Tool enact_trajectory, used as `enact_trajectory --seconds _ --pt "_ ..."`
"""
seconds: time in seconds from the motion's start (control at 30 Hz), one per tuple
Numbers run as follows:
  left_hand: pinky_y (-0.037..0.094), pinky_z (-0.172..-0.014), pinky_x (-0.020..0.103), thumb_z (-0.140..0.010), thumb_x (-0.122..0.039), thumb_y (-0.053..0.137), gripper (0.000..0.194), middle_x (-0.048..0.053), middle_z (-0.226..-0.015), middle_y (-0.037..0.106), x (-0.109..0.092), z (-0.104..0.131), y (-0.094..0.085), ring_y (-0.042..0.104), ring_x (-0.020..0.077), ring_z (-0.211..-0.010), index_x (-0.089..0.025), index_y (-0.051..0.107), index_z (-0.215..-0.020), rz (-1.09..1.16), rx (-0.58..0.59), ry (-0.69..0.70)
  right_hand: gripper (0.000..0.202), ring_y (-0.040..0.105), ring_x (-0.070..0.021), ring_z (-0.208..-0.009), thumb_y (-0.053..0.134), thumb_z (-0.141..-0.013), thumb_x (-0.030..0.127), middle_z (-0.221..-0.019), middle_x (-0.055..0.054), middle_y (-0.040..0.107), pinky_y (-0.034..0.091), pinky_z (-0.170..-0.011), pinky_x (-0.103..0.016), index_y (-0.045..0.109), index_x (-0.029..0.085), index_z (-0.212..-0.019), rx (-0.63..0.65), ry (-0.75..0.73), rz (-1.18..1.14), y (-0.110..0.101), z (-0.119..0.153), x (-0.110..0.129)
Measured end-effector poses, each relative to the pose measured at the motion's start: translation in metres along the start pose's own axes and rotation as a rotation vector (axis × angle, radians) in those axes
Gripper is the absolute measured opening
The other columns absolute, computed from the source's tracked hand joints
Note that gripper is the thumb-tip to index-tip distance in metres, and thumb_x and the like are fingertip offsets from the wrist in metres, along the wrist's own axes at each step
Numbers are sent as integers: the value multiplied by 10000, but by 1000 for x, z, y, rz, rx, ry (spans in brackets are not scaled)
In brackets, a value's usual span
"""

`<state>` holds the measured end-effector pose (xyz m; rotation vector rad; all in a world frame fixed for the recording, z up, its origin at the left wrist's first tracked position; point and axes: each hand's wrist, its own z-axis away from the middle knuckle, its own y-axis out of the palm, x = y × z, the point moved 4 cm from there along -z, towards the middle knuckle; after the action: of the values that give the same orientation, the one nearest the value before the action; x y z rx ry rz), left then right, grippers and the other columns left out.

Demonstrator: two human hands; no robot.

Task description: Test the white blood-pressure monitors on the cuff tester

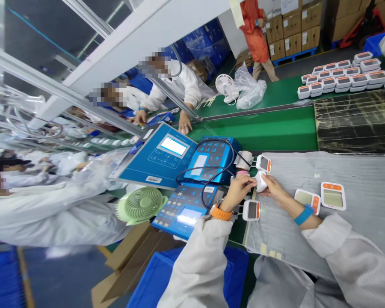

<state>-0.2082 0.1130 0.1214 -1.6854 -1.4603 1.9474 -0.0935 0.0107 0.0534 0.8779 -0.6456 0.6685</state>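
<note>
My right hand (274, 189) is closed around a small white device (261, 181), its plain white side turned up. At that device's left edge, the fingers of my left hand (239, 191) are pinched together; what lies between them is too small to make out. Two similar white devices with grey screens and orange strips, an upper one (263, 163) and a lower one (252, 210), lie on either side of my hands with leads at their left ends. To the right of my right wrist rest two more, a tilted one (307, 200) and an upright one (333, 196).
Blue test boxes (210, 160) with black cables stand left of my hands, beside a green fan (143, 204). A grey mat (288, 239) covers the bench. Across the green conveyor (259, 130) sit stacked devices (343, 81) and a white fan (225, 87). Co-workers sit opposite.
</note>
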Motion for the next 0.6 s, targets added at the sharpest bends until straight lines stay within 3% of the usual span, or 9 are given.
enact_trajectory --seconds 0.23,0.6 --pt "528 -830 371 -898 -261 723 69 54 -870 720 1 1 1 630 218 -866 -217 765 -866 -38 -40 -10 346 697 -197 -858 579 -941 479 -994 -32 721 592 -791 -329 644 235 -1177 -3 21 -10 0 1 0" --pt "505 -863 413 -935 -346 691 158 70 -888 735 2 2 2 640 239 -899 -211 757 -888 36 -74 145 385 676 -192 -851 580 -928 518 -974 -34 709 588 -754 -318 647 215 -1156 4 8 -22 0 2 1"
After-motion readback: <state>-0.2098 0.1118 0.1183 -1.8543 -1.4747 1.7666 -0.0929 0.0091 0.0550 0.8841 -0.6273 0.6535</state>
